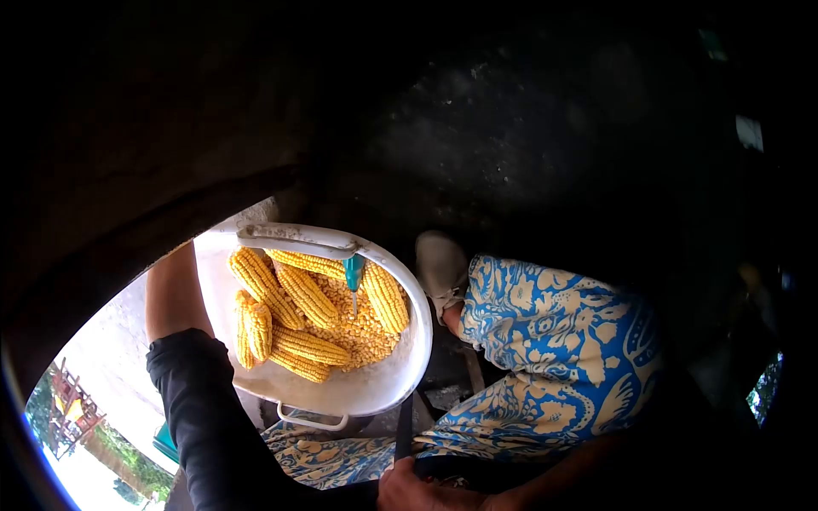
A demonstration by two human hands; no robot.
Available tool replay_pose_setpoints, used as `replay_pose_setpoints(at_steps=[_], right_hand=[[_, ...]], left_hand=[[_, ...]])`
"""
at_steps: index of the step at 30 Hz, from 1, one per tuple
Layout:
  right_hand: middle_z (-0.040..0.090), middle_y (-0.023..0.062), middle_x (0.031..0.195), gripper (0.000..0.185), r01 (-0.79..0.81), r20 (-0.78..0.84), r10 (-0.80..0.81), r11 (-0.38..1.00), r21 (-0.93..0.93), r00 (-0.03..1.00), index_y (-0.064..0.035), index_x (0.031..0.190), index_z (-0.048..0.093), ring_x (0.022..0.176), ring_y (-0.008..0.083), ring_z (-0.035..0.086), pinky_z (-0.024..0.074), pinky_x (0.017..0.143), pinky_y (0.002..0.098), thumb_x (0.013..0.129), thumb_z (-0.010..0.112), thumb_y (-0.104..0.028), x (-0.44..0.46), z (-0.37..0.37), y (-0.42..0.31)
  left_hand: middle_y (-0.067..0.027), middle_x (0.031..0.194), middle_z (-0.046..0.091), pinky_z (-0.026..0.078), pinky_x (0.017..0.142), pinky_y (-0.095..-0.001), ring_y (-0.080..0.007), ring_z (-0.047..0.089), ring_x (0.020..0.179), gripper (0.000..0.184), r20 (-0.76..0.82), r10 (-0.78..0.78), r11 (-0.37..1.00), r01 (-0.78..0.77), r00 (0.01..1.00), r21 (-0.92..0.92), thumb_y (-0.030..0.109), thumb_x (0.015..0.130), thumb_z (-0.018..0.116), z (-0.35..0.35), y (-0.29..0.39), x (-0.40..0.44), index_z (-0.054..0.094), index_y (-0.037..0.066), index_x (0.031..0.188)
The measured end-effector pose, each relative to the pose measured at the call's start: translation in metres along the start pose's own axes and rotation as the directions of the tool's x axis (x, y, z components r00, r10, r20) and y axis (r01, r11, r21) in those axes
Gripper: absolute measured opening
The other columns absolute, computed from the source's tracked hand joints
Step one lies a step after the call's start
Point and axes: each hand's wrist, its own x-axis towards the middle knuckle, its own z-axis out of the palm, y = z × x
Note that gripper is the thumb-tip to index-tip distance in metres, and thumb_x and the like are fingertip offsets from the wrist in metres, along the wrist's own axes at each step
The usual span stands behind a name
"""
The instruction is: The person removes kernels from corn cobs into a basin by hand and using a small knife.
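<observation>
In the head view, I see the white basin toward eight o'clock, where yellow corn ears lie upon and beside loose kernels, and one green-handled screwdriver points its shaft into them near one o'clock of the basin. My hands are apart: the left forearm reaches toward ten o'clock, its hand hidden, while my right hand, at six o'clock, curls by a dark strip, but I cannot tell if it grips.

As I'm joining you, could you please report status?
Left hand out of view; right hand at dark strip. Corn cobs in white tub; green-handled tool among them.
</observation>
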Motion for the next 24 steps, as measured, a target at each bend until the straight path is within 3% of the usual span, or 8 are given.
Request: replay_pose_setpoints(at_steps=[24], right_hand=[[0.063, 0.0055, 0.074, 0.021, -0.081, -0.031, 0.081, 0.997, 0.017, 0.996, -0.0067, 0.083, 0.064, 0.073, 0.0212, 0.059, 0.0392, 0.067, 0.0393, 0.079, 0.052, -0.023, -0.003, 0.000, 0.002]], left_hand=[[-0.0100, 0.085, 0.065, 0.049, 0.072, -0.0311, -0.0205, 0.062, 0.077, 0.025, 0.074, -0.035, 0.999, 0.032, 0.997, 0.037, 0.019, 0.080, 0.059, 0.002, -0.028, 0.002, 0.064, 0.002, 0.097]])
